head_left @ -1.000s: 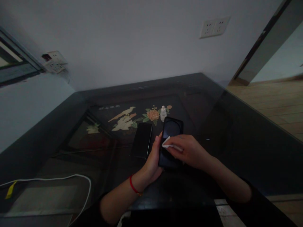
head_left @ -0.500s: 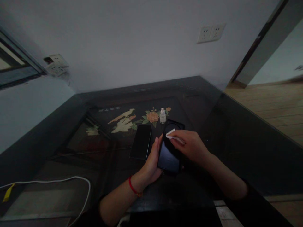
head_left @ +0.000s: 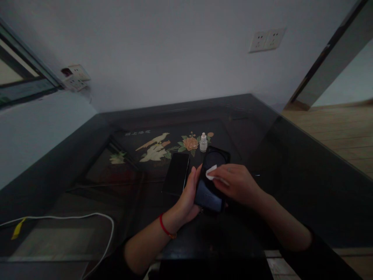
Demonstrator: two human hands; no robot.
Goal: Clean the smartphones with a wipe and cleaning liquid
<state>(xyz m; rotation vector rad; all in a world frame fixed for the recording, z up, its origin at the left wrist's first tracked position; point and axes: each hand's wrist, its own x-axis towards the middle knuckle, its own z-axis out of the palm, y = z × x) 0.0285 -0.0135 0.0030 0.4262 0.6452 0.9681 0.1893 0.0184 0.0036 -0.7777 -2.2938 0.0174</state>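
Note:
My left hand (head_left: 189,198) is closed round a black phone (head_left: 210,196), its thumb along the near left edge. A round outline shows near the phone's far end, and its lower part reflects bluish light. My right hand (head_left: 237,182) pinches a small white cotton pad (head_left: 211,172) and presses it on the phone's upper middle. A second dark phone (head_left: 176,173) lies flat on the table just left of my left hand. Beyond the held phone, a small white dropper bottle (head_left: 203,143) stands upright with its cap on.
The dark glossy table (head_left: 262,136) carries a bird and flower picture (head_left: 154,151). A white cable (head_left: 72,216) with a yellow tag (head_left: 19,229) curves across the left side. Behind the table is a wall with sockets (head_left: 267,40).
The cotton pad, in my right hand, has slid slightly down the phone towards me. My left hand keeps its hold. The whole view has shifted a little.

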